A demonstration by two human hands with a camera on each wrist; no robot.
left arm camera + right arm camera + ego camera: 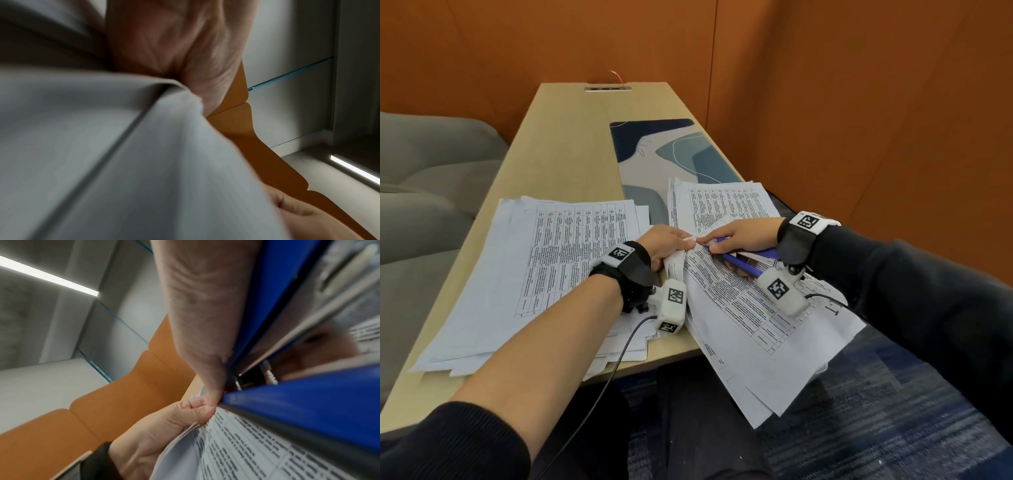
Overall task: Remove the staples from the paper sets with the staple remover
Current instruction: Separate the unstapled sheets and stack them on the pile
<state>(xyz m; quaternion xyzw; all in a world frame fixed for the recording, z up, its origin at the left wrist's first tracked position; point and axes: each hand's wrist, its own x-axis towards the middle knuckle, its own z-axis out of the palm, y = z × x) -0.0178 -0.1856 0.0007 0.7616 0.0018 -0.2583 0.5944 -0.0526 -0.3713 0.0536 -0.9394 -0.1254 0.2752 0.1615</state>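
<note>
A stapled paper set (750, 308) printed with tables hangs over the table's near edge. My left hand (667, 241) pinches its folded top corner, thumb and fingers curled round the sheets (197, 423). My right hand (743, 236) grips a blue staple remover (746, 262) whose tip meets that same corner beside the left fingertips. In the right wrist view the blue tool (298, 402) lies against the printed page, my thumb (205, 321) on its upper arm. The left wrist view shows blurred white paper (102, 154) close up under my palm (185, 48). The staple itself is hidden.
A loose pile of printed sheets (544, 270) covers the left of the wooden table (571, 137); another pile (722, 202) lies behind my hands. A patterned desk mat (667, 150) runs down the middle. A grey sofa (424, 192) stands left, orange walls behind.
</note>
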